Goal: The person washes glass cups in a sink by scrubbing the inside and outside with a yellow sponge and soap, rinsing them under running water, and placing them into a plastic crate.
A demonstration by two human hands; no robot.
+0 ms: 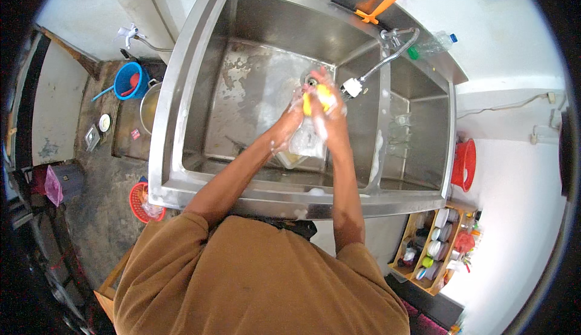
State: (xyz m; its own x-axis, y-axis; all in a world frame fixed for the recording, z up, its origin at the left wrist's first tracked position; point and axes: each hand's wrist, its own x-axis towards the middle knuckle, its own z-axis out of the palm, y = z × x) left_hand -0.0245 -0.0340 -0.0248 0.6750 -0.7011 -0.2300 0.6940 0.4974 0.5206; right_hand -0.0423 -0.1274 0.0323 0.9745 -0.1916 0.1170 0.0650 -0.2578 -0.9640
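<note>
Over the large basin of a stainless steel sink (254, 85), my two soapy hands are close together. A yellow sponge (317, 100) is gripped in my right hand (333, 112). My left hand (290, 119) is beside it, covered in suds; motion blur and foam hide whether its fingers hold anything. Below and between the hands is a clear, foamy container (306, 142), and who holds it cannot be told. Under that, a pale container (290, 159) lies on the basin floor. The drain (312, 81) shows just beyond my fingers.
A flexible faucet (386, 60) with a white head hangs over the basin's right side. Clear glasses (400, 130) stand in the smaller right basin. An orange plastic tool (376, 10) and a plastic bottle (435, 44) rest on the back ledge. A blue bucket (130, 81) is on the floor left.
</note>
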